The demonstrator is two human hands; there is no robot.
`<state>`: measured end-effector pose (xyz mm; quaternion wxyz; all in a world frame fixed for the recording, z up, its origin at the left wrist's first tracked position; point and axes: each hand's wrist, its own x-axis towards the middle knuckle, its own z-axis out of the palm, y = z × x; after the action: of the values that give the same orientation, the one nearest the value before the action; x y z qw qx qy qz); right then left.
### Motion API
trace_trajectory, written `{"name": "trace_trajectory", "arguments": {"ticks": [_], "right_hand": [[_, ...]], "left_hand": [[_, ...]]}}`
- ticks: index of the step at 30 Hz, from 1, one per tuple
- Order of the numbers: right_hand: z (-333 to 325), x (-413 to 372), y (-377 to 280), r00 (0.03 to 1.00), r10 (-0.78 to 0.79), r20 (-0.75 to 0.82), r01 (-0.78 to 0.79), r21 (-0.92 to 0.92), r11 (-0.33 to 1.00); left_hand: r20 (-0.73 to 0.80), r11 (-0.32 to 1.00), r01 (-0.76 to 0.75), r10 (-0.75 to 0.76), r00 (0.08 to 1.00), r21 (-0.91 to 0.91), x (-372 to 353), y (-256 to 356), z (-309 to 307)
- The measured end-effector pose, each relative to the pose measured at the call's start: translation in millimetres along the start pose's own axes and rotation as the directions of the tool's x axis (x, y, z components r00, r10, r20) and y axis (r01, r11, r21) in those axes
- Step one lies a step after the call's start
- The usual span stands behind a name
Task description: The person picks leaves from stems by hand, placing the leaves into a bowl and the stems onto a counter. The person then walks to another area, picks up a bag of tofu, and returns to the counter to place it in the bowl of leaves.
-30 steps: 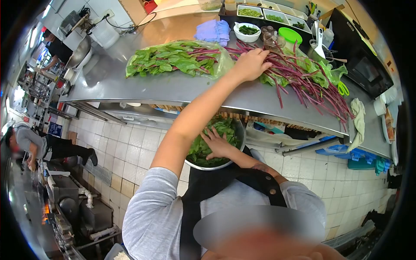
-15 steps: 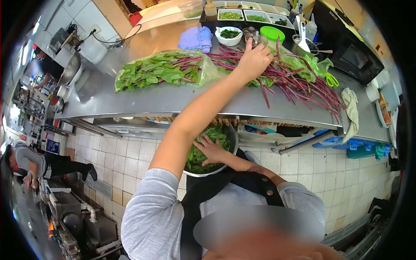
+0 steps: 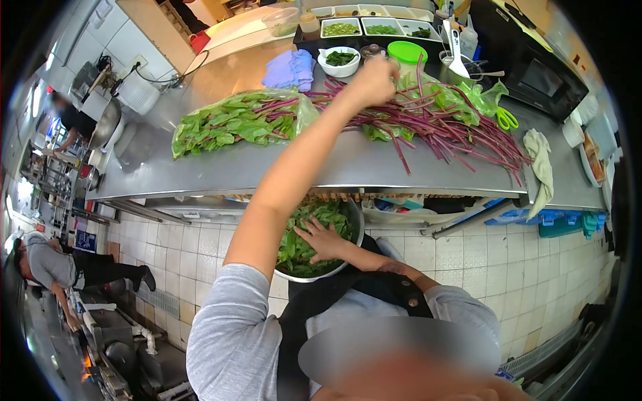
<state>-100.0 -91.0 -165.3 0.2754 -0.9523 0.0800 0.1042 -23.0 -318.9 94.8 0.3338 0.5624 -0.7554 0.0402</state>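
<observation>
At the far left edge, a person (image 3: 47, 264) bends over beside cooking equipment. Another person (image 3: 67, 123) stands further back near a large metal bowl (image 3: 110, 123).

On the left part of the steel counter (image 3: 267, 160) lies a clear bag of green leaves (image 3: 231, 123), with reddish stalks poking out of its right end. Just beyond it sits a folded blue cloth (image 3: 291, 67).

The left hand (image 3: 374, 80) reaches far across the counter, its fingers curled closed around the upper ends of a few red stems (image 3: 441, 127). These belong to the long pile that fans out to the right over the counter's middle. Some green leaves are mixed in with the pile.

Below the counter's near edge, a metal bowl (image 3: 314, 276) holds picked leaves (image 3: 297, 247). The right hand (image 3: 324, 239) rests flat on them, fingers spread and gripping nothing.

Behind the left hand stand a white bowl of chopped greens (image 3: 340, 59) and a green-lidded container (image 3: 408, 52).

Further right, green-handled scissors (image 3: 507, 119) lie near the stem tips. A pale rag (image 3: 538, 160) hangs over the counter's near edge, and a black microwave (image 3: 542, 73) stands at the far right.
</observation>
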Motion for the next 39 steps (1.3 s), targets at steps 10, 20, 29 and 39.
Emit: {"name": "trace_trajectory", "arguments": {"ticks": [10,20,29,39], "right_hand": [[5.3,-0.6,4.5,0.999,-0.018,-0.048,0.019,0.014,1.000],[5.1,-1.2,6.8,0.999,-0.027,-0.043,0.028,0.038,0.999],[7.0,-1.7,9.4,0.998,-0.026,-0.053,0.030,0.066,0.997],[6.8,-3.0,11.4,0.997,-0.036,-0.066,0.038,0.035,0.999]], "left_hand": [[-0.039,0.964,0.211,-0.208,0.977,0.158,49.3,-67.5,22.2],[-0.156,0.984,0.167,-0.154,0.976,0.069,55.2,-68.6,25.8],[-0.034,0.951,-0.051,0.064,0.997,0.304,64.8,-54.6,0.7],[0.134,0.951,-0.099,0.062,0.989,0.292,70.3,-62.5,1.4]]}}
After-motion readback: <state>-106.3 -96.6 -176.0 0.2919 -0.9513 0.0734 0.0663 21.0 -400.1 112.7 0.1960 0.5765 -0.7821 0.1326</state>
